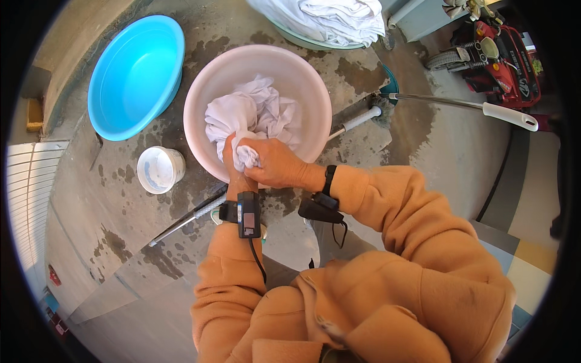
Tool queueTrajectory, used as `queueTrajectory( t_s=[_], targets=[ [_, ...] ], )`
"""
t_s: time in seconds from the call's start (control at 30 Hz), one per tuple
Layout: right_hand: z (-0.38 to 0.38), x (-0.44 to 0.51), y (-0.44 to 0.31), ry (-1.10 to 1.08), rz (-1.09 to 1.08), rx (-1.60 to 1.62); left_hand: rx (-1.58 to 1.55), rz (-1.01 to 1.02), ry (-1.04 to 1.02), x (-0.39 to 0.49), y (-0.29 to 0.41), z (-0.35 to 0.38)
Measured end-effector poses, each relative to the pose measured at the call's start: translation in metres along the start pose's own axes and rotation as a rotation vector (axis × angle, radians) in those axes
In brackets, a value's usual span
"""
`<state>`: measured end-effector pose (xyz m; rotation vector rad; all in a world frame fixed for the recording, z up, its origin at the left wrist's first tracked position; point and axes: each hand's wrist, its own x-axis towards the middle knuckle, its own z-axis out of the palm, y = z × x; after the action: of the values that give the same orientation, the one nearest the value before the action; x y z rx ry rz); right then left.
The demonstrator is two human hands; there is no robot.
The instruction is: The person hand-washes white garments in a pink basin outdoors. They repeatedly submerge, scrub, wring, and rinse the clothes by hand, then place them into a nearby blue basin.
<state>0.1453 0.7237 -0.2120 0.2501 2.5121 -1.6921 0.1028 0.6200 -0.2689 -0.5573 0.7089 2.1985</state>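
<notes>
A pale pink plastic basin (258, 53) stands on the concrete before me. Inside it a bunched white cloth (233, 111) lies in what looks like cloudy water. Over the basin's near side, my right hand (277, 159) grips a twisted part of this cloth, and a knot of fabric pokes out by the thumb. My left hand (230, 152) is closed around the same cloth, right beside the other hand. Its fingers are partly hidden by the fabric. The two hands are close together.
A bright blue basin (140, 75) stands left, with a small white tub (161, 169) nearer me. White laundry (338, 18) heaps in a green basin (308, 43) beyond. Long-handled brushes (363, 119) lie right; a metal pole (195, 213) lies lower left. A red motorbike (499, 68) stands far right.
</notes>
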Motion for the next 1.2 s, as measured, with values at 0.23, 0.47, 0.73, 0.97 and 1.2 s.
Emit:
queueTrajectory(
  t_s=[0.23,0.47,0.73,0.97,1.2],
  targets=[
    [0.017,0.013,0.012,0.187,-0.201,-0.009,0.066,0.054,0.065,-0.01,0.005,0.009],
    [0.021,0.023,0.006,0.216,-0.104,-0.244,0.039,0.002,0.008,-0.009,0.02,0.004],
    [-0.019,0.033,-0.01,0.271,0.154,0.713,0.084,0.097,-0.262,-0.009,-0.001,0.005],
    [-0.032,-0.01,-0.023,0.251,-0.303,0.824,-0.247,0.021,-0.488,0.004,0.017,0.025],
    [0.012,-0.004,0.0,0.346,-0.323,-0.197,0.147,0.128,0.155,0.02,0.009,0.013]
  ],
)
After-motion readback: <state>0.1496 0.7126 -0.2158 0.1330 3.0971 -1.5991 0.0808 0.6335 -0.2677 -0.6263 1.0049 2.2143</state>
